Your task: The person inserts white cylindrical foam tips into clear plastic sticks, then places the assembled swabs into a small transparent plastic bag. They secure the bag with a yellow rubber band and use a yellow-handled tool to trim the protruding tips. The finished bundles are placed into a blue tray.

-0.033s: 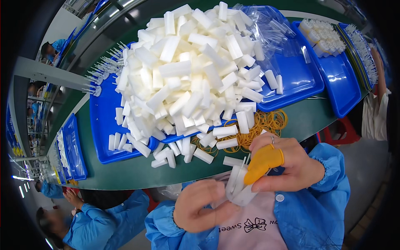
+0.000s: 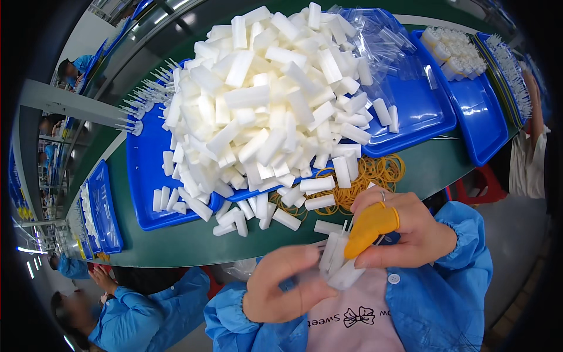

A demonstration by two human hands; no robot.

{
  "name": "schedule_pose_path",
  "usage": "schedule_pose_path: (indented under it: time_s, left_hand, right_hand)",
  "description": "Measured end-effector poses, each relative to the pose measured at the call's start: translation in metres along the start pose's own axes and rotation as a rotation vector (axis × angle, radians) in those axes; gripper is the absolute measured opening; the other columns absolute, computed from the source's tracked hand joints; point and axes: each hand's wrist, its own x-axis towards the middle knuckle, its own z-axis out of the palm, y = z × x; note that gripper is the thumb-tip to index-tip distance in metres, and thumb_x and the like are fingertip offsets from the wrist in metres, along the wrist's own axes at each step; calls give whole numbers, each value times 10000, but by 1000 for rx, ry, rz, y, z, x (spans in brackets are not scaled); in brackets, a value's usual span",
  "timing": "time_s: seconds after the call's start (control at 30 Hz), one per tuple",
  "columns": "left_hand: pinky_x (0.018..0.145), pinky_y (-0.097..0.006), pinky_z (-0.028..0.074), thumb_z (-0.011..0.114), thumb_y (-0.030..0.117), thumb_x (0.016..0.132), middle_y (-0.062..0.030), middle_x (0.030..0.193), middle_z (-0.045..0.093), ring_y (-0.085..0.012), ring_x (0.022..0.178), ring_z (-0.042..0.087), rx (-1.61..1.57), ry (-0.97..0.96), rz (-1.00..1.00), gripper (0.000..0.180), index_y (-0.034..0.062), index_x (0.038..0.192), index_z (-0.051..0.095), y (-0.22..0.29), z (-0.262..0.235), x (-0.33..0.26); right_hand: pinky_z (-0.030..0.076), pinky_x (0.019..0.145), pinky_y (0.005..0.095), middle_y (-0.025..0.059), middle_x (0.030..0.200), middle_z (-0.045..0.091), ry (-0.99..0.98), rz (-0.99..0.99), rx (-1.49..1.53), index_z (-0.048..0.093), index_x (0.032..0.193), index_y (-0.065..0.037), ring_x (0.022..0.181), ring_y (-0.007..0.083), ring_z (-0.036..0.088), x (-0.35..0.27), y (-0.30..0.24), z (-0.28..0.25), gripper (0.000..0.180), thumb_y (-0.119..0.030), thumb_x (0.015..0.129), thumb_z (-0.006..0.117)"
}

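Just in front of my chest, my right hand pinches a small bundle of white pieces between thumb and forefinger. A yellow finger cot covers that forefinger. Thin white rods stick up from the bundle, and its lower end looks translucent. On the bundle's left side is my left hand, slightly blurred, its thumb and forefinger spread with a gap between them. Whether those fingertips touch the bundle is unclear. Short white foam-like tubes lie on the green table just beyond my hands.
A large heap of white tubes overflows a blue tray. Yellow rubber bands lie beside it. Clear plastic sleeves fill part of another blue tray. At the lower left sits a co-worker in a blue sleeve.
My left thumb and forefinger have spread further apart, and the left hand has shifted slightly away from the bundle. My right hand keeps its hold in nearly the same place.
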Motion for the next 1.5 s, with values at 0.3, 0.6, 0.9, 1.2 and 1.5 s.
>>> schedule_pose_path:
  time_s: [0.3,0.6,0.9,1.2,1.5]
  left_hand:
    - [896,-379,441,750,113,697,-143,1258,524,-332,1083,524,-103,-240,-84,549,30,1201,547,-10,-4,14]
    - [856,-385,495,714,2,688,-151,1147,548,-349,1047,553,-179,-172,-82,429,45,1107,634,-12,11,10]
    - [894,-413,469,804,132,658,-218,1230,494,-357,1056,545,-319,-36,-194,745,24,1299,439,-19,11,9]
    - [941,-361,459,811,90,694,-155,1237,481,-224,1128,531,-890,48,-558,880,16,1383,270,-8,28,-10]
    - [1006,-354,415,695,-20,783,-175,1325,457,-239,1198,493,-939,107,-606,596,-30,1315,426,-13,23,-13]
  right_hand:
    - [444,788,375,47,806,647,-83,101,18,670,884,-58,785,242,577,1,-1,-4,233,-130,705,801]
    - [441,775,372,45,795,628,-88,40,-80,666,868,-52,784,252,566,4,2,-2,218,-141,711,789]
    - [436,718,348,24,766,615,56,-66,-130,689,846,-95,759,239,555,4,4,-3,200,-166,689,791]
    - [438,778,375,50,805,616,87,-70,-164,666,876,-74,776,251,562,-1,1,4,240,-171,694,787]
    - [418,741,359,44,885,606,136,-236,-412,689,868,-94,791,248,549,3,-6,6,249,-165,654,795]
